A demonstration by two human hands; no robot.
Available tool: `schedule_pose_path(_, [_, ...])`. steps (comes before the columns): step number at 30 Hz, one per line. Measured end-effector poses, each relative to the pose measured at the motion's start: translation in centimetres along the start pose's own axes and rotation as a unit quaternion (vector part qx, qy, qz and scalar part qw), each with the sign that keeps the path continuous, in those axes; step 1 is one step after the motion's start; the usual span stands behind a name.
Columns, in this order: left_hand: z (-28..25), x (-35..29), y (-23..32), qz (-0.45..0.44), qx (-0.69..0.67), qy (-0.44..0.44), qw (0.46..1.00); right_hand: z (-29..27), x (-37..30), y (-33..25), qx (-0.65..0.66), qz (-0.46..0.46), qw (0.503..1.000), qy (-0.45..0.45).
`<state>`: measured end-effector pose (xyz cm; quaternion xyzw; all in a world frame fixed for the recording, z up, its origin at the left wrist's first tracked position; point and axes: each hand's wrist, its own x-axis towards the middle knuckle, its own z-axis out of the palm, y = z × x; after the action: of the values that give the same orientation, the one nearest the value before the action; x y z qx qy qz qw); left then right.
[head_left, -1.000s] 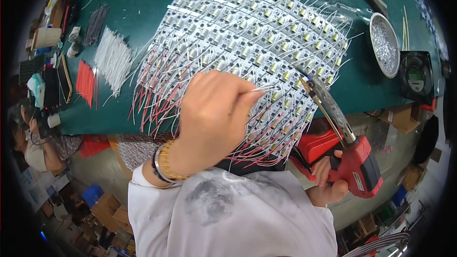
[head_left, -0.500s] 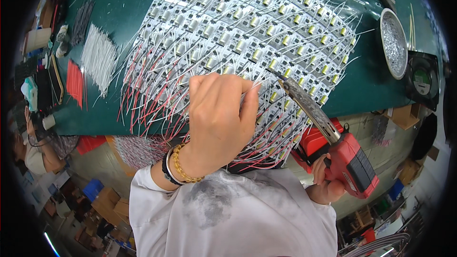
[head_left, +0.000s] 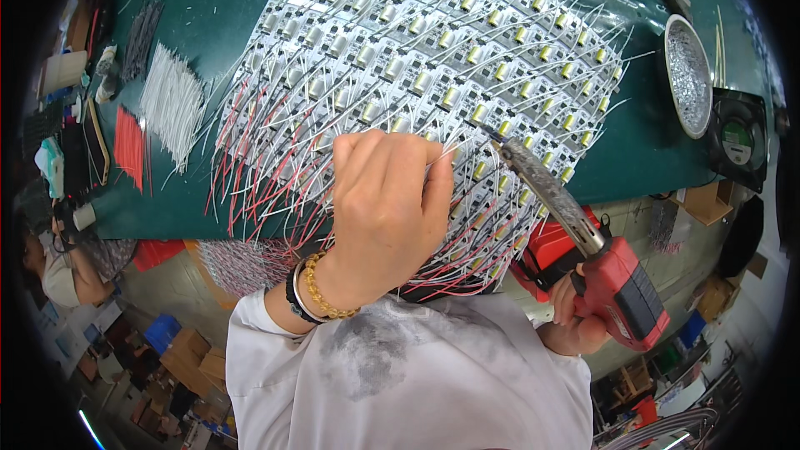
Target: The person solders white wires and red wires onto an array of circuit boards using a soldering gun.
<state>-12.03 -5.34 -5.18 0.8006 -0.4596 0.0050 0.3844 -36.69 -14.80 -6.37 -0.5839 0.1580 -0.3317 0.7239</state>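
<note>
Lying beneath left hand (head_left: pixel 385 190), grip pinched on white wire (head_left: pixel 447 151): circuit boards (head_left: pixel 421 54), right hand (head_left: pixel 573 332) closed around soldering iron (head_left: pixel 618 290)

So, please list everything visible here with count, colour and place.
Table: one, green, upper half
Circuit boards: many, whitish, table middle
Red wire pile: one, red, left
White wire piles: two, white, left and upper left
Dark wire pile: one, dark, left
Bowl: one, silver, table right
Fan: one, black, right edge
Soldering gun: one, red-black, lower right
Cardboard boxes: several, brown, floor
Small clutter: uncountable, mixed, left
Left hand: one, bare, over boards
Right hand: one, bare, on soldering gun
</note>
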Motion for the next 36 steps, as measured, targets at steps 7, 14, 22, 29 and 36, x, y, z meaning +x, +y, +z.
schedule_pose_path(7, [-0.1, 0.0, 0.1, 0.003, 0.014, 0.002, 1.000, 2.2, 0.6, -1.0, -0.127, 0.049, 0.984, 0.113])
schedule_pose_path(14, [-0.8, 0.2, 0.3, -0.020, 0.002, 0.015, 1.000, 2.0, 0.6, -1.4, -0.138, 0.057, 0.982, 0.115])
schedule_pose_path(22, [0.2, 0.8, 1.4, -0.012, -0.065, -0.015, 0.998, 0.4, -1.4, -2.0, -0.098, 0.044, 0.985, 0.138])
schedule_pose_path(29, [1.3, 0.2, 1.0, 0.026, 0.011, -0.004, 1.000, -2.3, -1.7, -0.9, -0.033, 0.031, 0.999, 0.008])
schedule_pose_path(36, [1.1, 0.5, 1.2, 0.019, 0.027, -0.014, 0.999, -1.7, -1.9, -1.0, -0.069, 0.030, 0.996, 0.043])
